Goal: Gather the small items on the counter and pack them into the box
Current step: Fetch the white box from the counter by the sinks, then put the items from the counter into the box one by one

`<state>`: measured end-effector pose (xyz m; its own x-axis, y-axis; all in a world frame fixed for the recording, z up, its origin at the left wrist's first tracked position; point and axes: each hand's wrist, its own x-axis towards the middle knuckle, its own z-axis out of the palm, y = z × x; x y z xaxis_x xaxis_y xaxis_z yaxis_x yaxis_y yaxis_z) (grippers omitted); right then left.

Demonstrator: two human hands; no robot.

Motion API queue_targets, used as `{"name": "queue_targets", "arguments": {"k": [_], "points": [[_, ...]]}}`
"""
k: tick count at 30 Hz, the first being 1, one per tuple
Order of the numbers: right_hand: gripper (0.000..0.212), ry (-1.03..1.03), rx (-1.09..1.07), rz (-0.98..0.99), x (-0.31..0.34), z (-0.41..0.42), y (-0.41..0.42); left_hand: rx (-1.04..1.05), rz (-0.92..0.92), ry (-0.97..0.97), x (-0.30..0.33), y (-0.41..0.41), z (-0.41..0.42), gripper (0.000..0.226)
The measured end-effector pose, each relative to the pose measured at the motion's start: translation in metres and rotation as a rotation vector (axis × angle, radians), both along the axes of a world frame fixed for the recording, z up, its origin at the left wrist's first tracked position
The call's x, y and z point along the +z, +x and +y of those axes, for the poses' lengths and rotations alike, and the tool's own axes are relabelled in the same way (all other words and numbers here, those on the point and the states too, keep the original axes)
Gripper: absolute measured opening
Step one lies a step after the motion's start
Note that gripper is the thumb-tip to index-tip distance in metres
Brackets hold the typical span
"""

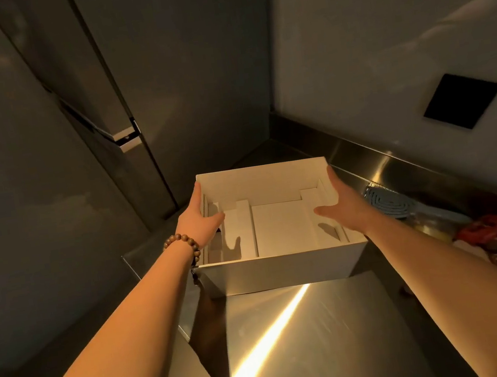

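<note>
Now two hands, left point(200, 219) and right point(343, 203), spread wide, gripping sides of one white box point(284, 271) on counter point(310, 339).

Black square panel point(463, 100) on wall — fridge point(78, 122) left.

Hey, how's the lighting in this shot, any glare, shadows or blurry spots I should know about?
Head view: warm dim light overall; a bright glare streak crosses the steel counter in front of the white box; thumb shadows from the left hand and right hand fall inside the box; the small items at right are dark and blurred; wide-angle bending at edges.
</note>
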<state>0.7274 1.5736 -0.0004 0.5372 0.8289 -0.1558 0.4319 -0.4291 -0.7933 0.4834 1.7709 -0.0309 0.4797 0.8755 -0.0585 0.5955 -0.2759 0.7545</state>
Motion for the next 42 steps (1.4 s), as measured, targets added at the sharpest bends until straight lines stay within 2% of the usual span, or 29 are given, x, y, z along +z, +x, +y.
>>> {"name": "queue_targets", "arguments": {"k": [3, 6, 12, 16, 20, 28, 31, 35, 42], "points": [[0.086, 0.007, 0.006, -0.027, 0.005, -0.002, -0.003, 0.006, 0.015, 0.002, 0.009, -0.001, -0.006, 0.090], [0.080, -0.006, -0.014, -0.038, 0.009, -0.008, -0.007, -0.033, 0.120, 0.126, 0.020, -0.003, -0.016, 0.086], [0.091, -0.038, -0.160, 0.098, 0.006, -0.038, -0.020, -0.149, 0.253, 0.325, 0.044, 0.002, -0.051, 0.083], [0.084, 0.017, -0.184, 0.161, 0.013, -0.063, -0.027, -0.230, 0.227, 0.397, 0.056, 0.026, -0.087, 0.080], [0.077, 0.038, -0.243, 0.093, 0.025, -0.101, -0.020, -0.311, 0.106, 0.408, 0.067, 0.072, -0.127, 0.082], [0.061, 0.102, -0.382, 0.076, 0.033, -0.190, 0.043, -0.513, 0.070, 0.422, 0.065, 0.171, -0.200, 0.088], [0.059, 0.071, -0.422, 0.018, 0.028, -0.208, 0.072, -0.591, 0.094, 0.398, 0.056, 0.204, -0.218, 0.091], [0.054, 0.033, -0.392, -0.100, 0.010, -0.207, 0.105, -0.657, 0.258, 0.318, 0.028, 0.248, -0.232, 0.094], [0.048, -0.201, -0.221, -0.364, -0.040, -0.175, 0.157, -0.416, 0.340, 0.219, -0.031, 0.299, -0.227, 0.101]]}}
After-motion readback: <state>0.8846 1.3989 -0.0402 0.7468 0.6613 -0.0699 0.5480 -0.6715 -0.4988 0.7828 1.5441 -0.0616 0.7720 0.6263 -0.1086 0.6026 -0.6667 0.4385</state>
